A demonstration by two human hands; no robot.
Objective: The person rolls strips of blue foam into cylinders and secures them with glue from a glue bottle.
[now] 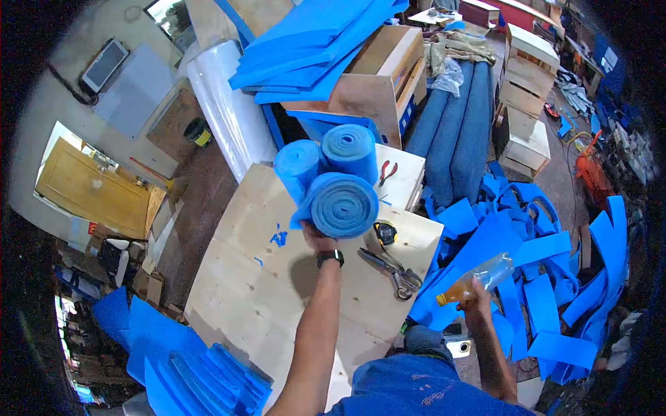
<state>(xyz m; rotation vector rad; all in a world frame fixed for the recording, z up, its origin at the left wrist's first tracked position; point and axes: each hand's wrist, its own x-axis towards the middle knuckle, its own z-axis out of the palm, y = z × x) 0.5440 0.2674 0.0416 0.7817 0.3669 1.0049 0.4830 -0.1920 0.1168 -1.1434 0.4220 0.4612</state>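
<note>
One roll (345,206) seemingly occupies the left hand (319,240), a bottle (493,272) the right hand (476,300).

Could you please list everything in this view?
Foam rolls: three, blue, centre
Table: one, pale, centre
Scissors: one, dark, on table
Tape measure: one, black-yellow, on table
Pliers: one, red, beyond table
Bottle: one, clear, right of table
Foam sheets: several, blue, top
Foam strips: several, blue, lower left
Foam scraps: many, blue, right
Long rolls: three, blue-grey, upper right
Wooden boxes: several, pale, upper right
Clutter: uncounted, mixed, background
Left hand: one, at foam rolls
Right hand: one, holding bottle
</note>
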